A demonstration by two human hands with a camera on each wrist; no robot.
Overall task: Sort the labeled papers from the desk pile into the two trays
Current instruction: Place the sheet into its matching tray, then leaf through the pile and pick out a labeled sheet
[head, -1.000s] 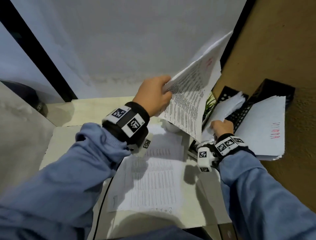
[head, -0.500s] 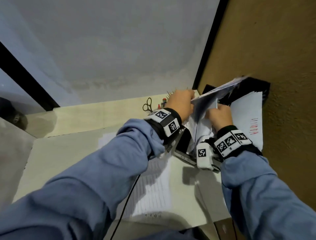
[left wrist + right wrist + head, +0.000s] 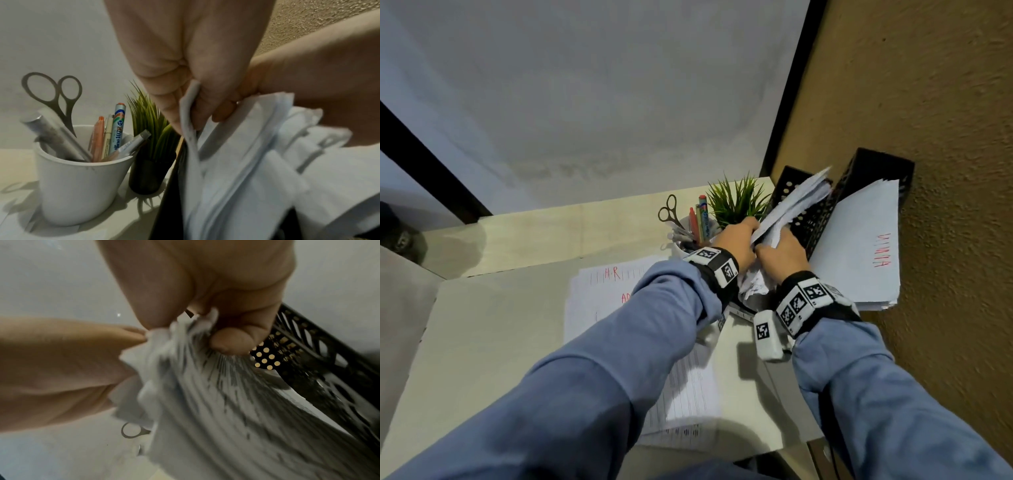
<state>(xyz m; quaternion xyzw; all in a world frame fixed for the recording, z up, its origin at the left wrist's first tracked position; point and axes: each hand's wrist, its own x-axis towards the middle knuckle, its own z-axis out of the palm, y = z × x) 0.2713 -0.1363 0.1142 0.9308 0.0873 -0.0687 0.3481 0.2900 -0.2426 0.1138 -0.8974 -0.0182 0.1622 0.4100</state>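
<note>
Two black perforated trays stand at the desk's far right: the left tray and the right tray. A sheaf of white printed papers leans in the left tray. My left hand pinches a sheet's edge at its near end. My right hand grips the same sheaf beside it, thumb curled over the papers. The right tray holds a stack with a red label. The desk pile, with red writing on top, lies under my left arm.
A white cup with scissors, markers and pens stands just left of my hands, beside a small green plant in a dark pot. A brown textured wall bounds the right side. The desk's front edge is near my elbows.
My left hand has brought the raised sheet down and right into the left tray. My right hand stayed on that tray's papers. The head view has swung, showing the cup and plant.
</note>
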